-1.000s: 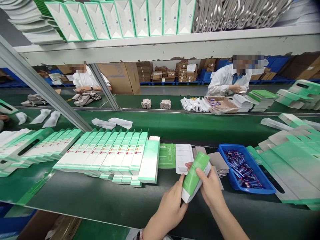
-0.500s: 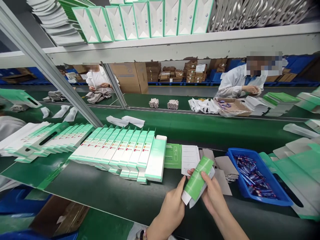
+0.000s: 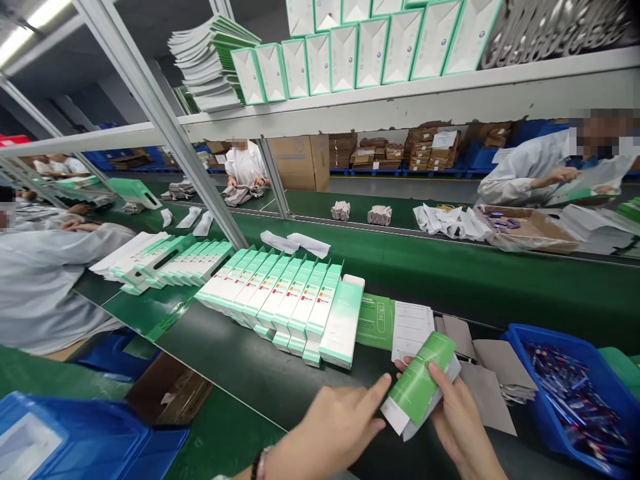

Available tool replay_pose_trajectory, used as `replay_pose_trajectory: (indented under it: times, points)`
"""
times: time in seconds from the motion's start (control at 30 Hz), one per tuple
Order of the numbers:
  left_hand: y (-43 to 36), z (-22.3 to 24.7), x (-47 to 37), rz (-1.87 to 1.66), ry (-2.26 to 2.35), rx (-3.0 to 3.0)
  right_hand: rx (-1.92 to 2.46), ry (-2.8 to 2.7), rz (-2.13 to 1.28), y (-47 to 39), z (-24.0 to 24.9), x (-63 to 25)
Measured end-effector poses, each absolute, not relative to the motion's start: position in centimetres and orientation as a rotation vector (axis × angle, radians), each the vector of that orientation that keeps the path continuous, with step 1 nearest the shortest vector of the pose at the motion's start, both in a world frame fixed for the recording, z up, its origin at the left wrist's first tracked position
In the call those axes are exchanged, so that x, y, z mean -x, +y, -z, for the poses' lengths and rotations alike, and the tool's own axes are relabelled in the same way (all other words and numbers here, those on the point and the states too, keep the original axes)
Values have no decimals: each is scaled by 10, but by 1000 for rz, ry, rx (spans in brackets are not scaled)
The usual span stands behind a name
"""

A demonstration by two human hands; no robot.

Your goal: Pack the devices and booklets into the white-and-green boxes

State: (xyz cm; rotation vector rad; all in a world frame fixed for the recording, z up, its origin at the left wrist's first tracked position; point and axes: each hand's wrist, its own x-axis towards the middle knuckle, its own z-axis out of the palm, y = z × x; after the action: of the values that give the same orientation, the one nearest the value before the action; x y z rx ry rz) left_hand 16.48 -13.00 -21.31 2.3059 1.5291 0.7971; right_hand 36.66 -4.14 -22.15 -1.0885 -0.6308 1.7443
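A folded green leaflet [image 3: 425, 377], with white sheets lying against its underside, is gripped in my right hand [image 3: 463, 420]. The thumb rests on the green face and the other fingers are behind it. My left hand [image 3: 345, 420] is just left of the leaflet, index finger stretched out and thumb apart, with nothing visible in it. Behind the leaflet lie a white printed sheet [image 3: 410, 327] and a flat green booklet [image 3: 376, 321]. A white and green box [image 3: 344, 323] stands to the left, at the end of a row of similar leaning boxes [image 3: 280, 287].
Grey folded pouches [image 3: 493, 393] lie beside a blue bin [image 3: 550, 407] filled with small blue wrapped sticks. An overhead shelf [image 3: 350, 113] carries more boxes. A metal post [image 3: 165, 120] slants down at left. Co-workers sit at left and across the green conveyor [image 3: 450, 273].
The head view has swung left, so the scene sits farther right. My left hand has come away from the leaflet, which stays in my right hand. The co-worker across now holds up a green-edged sheet.
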Motion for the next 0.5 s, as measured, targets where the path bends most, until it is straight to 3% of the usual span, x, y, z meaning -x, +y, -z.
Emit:
replay_pose_trajectory:
  times: [0.13,0.23,0.37,0.5]
  points:
    - [-113,154,-43,-1088,2250,-1911,1108,-627,-1753,-40,223,-380]
    - [-81,124,68,-924,2713,-1490,1129,-595,-1774,-42,226,-386]
    - [-51,120,157,-745,2620,-1286,1128,-542,-1806,-48,234,-386]
    - [-49,134,180,-700,2554,-1237,1156,-509,-1803,-51,242,-385]
